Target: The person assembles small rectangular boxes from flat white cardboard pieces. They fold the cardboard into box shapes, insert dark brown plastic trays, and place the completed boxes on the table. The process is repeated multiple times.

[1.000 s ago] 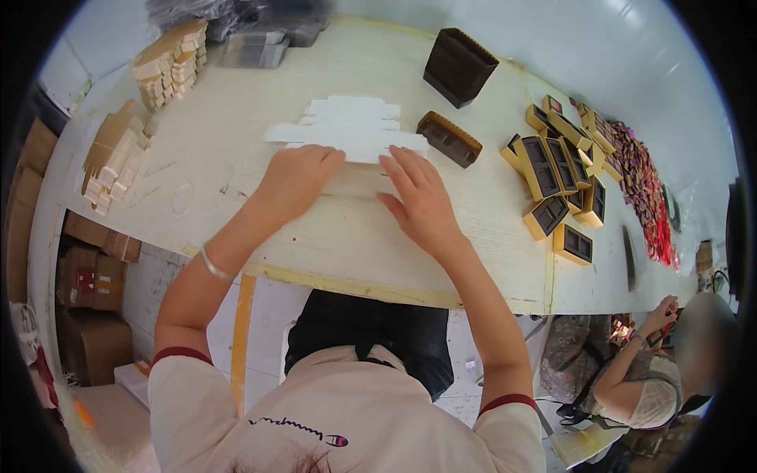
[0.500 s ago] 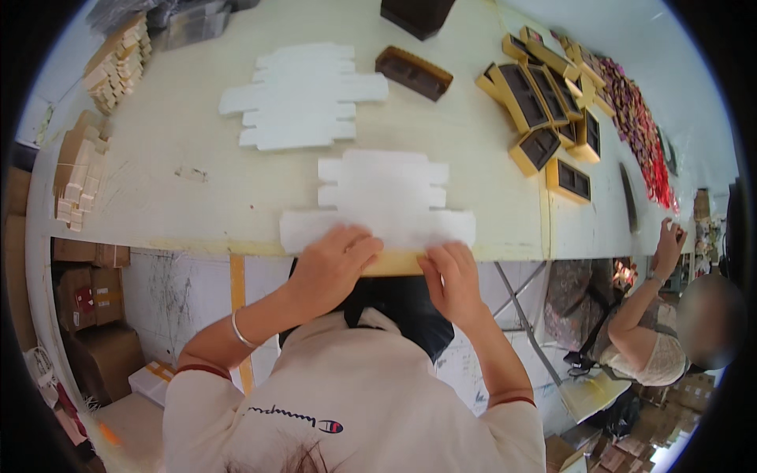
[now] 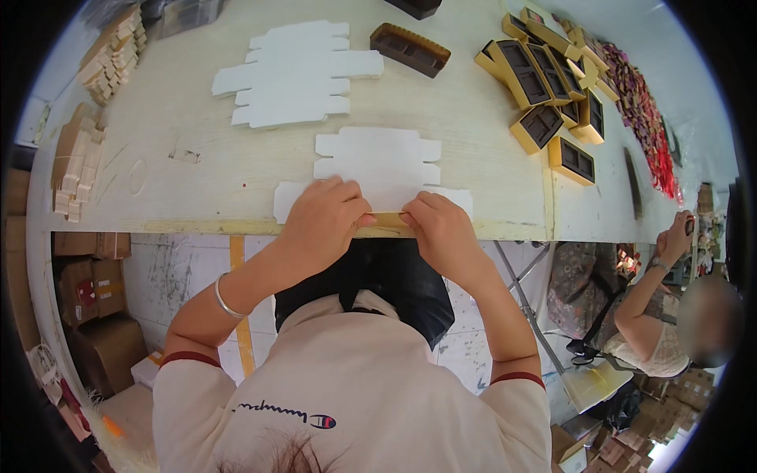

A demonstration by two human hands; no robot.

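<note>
A flat white carton blank (image 3: 378, 162) with notched side tabs lies at the table's near edge, in front of me. My left hand (image 3: 327, 217) is closed with thumb and fingers pinching its near flap, whose gold outer side shows between my hands. My right hand (image 3: 441, 232) pinches the same flap a little farther right. The flap is bent up along the near edge; my fingers hide its ends. Beyond it on the left lies a second white carton blank (image 3: 292, 75), untouched.
A brown plastic tray insert (image 3: 410, 51) sits behind the blanks. Gold boxes with dark inserts (image 3: 544, 87) are heaped at the right, by a pile of red wrapped pieces (image 3: 650, 134). Stacked folded card (image 3: 79, 162) stands at the far left. Another person (image 3: 650, 315) works at the right.
My hands have moved closer together along the near flap, and less of its gold side shows. The whole scene has shifted slightly upward in view.
</note>
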